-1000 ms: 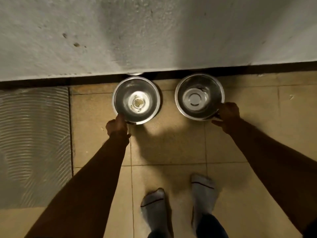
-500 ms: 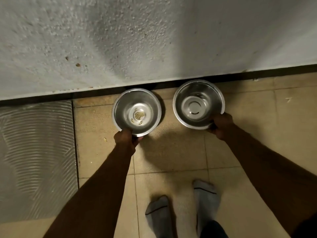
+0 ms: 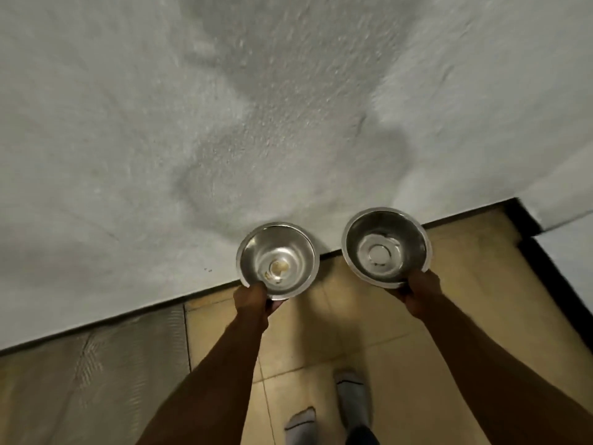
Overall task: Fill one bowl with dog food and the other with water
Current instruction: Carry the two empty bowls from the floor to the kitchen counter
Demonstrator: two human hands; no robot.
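Observation:
Two round steel bowls are held up off the floor in front of a rough white wall. My left hand (image 3: 252, 298) grips the near rim of the left bowl (image 3: 290, 248), which has a few crumbs of food at its bottom. The right bowl (image 3: 404, 234) is held at its near rim by my right hand (image 3: 420, 292); this bowl is bare inside. Both bowls are roughly level, side by side and not touching.
The white wall (image 3: 224, 123) stands close ahead with a dark skirting along its foot. Beige floor tiles (image 3: 353, 322) lie below, a grey ribbed mat (image 3: 96, 380) at the left. My two socked feet (image 3: 349, 403) stand on the tiles. A wall corner juts out at the far right.
Both hands closed on the bowl rims and lifted the bowls off the floor. The view has tilted up, showing more wall.

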